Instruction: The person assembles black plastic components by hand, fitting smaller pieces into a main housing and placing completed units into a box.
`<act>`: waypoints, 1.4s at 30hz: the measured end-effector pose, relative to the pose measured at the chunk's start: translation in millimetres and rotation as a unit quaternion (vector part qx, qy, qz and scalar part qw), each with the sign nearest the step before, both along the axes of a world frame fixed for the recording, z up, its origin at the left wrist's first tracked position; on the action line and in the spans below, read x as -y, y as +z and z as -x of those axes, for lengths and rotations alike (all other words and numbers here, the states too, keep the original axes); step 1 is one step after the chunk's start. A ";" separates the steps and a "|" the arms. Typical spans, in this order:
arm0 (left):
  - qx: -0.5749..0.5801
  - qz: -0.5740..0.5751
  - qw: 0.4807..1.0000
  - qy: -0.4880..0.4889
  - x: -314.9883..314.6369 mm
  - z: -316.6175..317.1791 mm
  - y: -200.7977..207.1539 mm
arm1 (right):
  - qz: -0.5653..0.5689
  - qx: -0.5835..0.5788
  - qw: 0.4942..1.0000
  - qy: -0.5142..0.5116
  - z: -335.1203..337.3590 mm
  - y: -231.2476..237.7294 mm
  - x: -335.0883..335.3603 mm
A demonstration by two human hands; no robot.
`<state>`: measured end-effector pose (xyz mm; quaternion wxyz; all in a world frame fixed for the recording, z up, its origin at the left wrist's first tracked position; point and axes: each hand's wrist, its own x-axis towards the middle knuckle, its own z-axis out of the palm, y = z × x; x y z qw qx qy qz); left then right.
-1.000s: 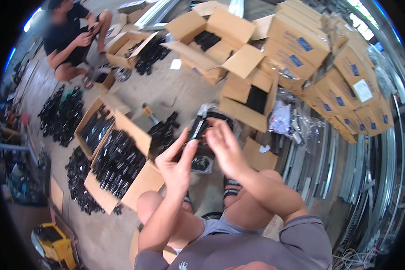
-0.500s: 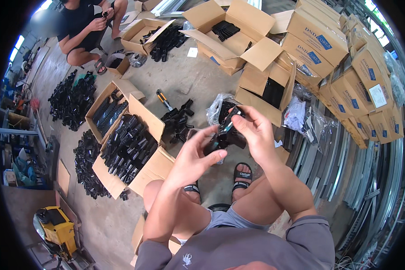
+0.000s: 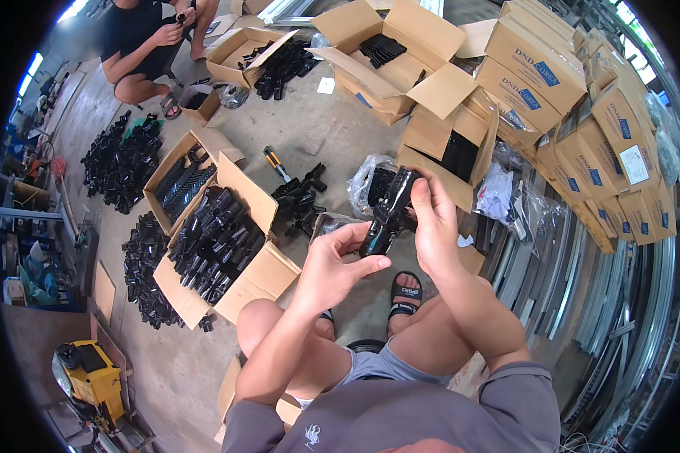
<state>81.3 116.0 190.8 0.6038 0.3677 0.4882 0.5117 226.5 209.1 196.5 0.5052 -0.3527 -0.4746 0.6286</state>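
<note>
Between my two hands, above my knees, is a glossy black tube-like part (image 3: 390, 214) with a bracket-like piece jutting from its side. My left hand (image 3: 332, 268) grips its lower end between thumb and fingers. Around its upper end my right hand (image 3: 437, 219) is closed, the thumb lying along it; some of its fingers are hidden behind. Just beyond, a loose heap of similar black parts (image 3: 301, 198) lies on the floor. A clear plastic bag (image 3: 361, 185) with dark contents sits beside that heap.
An open cardboard box (image 3: 251, 198) full of black parts stands left, with piles of parts (image 3: 147, 275) beside it. A tool with an orange-and-black handle (image 3: 274, 161) lies ahead. Stacked cartons (image 3: 525, 68) and metal profiles (image 3: 559, 279) line the right. Another person (image 3: 140, 45) sits far left.
The black part has turned from a blurred, tilted pose to a more upright one, its long side now showing. My left hand has moved slightly down and my right hand's grip has shifted.
</note>
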 end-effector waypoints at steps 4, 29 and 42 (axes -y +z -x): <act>-0.061 0.002 0.998 -0.001 0.7 -1.9 -1.4 | 0.038 0.026 0.999 -0.018 -2.2 -7.6 -2.1; 0.150 0.145 0.978 -0.014 4.2 20.9 16.5 | 0.048 0.079 0.951 0.296 -28.5 11.7 -13.8; 0.109 0.133 0.985 0.002 1.6 17.3 11.6 | -0.082 0.300 0.943 0.120 -20.2 10.6 7.5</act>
